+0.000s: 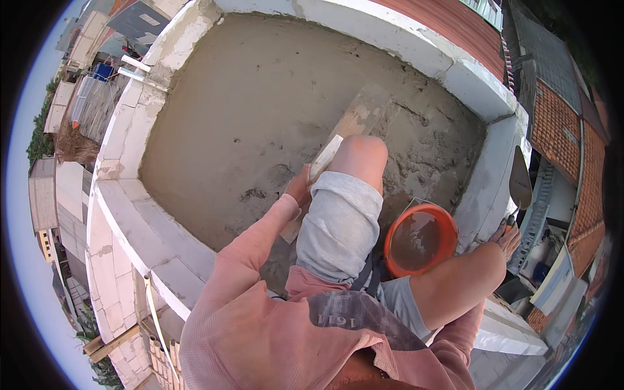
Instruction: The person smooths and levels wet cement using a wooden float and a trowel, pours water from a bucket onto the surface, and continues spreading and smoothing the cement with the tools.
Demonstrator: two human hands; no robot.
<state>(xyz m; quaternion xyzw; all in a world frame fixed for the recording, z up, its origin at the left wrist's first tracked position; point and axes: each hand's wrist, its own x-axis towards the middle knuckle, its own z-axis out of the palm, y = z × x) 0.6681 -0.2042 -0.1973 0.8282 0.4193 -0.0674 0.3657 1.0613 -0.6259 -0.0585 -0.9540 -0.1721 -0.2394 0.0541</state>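
Note:
My left hand (298, 187), at the end of a pink sleeve beside my raised knee, grips a pale rectangular piece (325, 156), perhaps a float; its lower part is hidden. My right hand (506, 237), partly behind my other knee at the right wall, holds the orange-and-dark handle of a trowel (520, 179), blade raised. An orange bucket (448, 254) with murky water stands between my right knee and that wall. A board (364, 104) lies on the wet grey mortar (227, 117) beneath me.
A white block wall (133, 130) encloses the mortar. Pale pipe ends (136, 73) stick out at the upper left, and a hose (156, 309) hangs outside at the lower left. Rooftops (559, 130) surround the raised structure, with a drop beyond its edges.

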